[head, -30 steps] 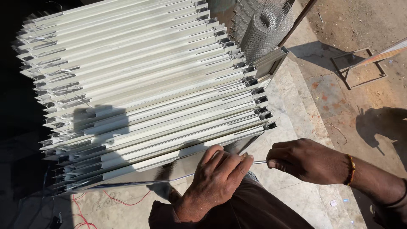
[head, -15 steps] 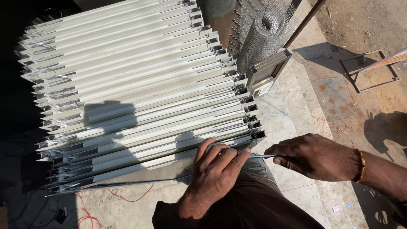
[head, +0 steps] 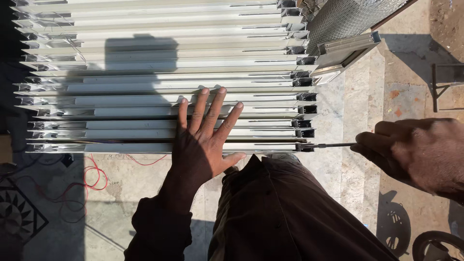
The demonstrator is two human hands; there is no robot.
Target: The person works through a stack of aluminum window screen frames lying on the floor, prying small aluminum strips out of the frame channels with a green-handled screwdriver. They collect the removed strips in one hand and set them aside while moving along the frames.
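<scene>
the profiles [head: 145, 92] are long pale-white metal lengths stacked side by side, lying level and running left to right, their open hollow ends lined up at the right. a shadow falls across the middle of them. the rod [head: 326, 144] is thin and dark, lying level, its tip at the end of the nearest profile [head: 121, 147], at the stack's lower right corner.

left hand [head: 200, 142] on profiles [head: 159, 87], tool [head: 328, 144] seemingly at right
</scene>
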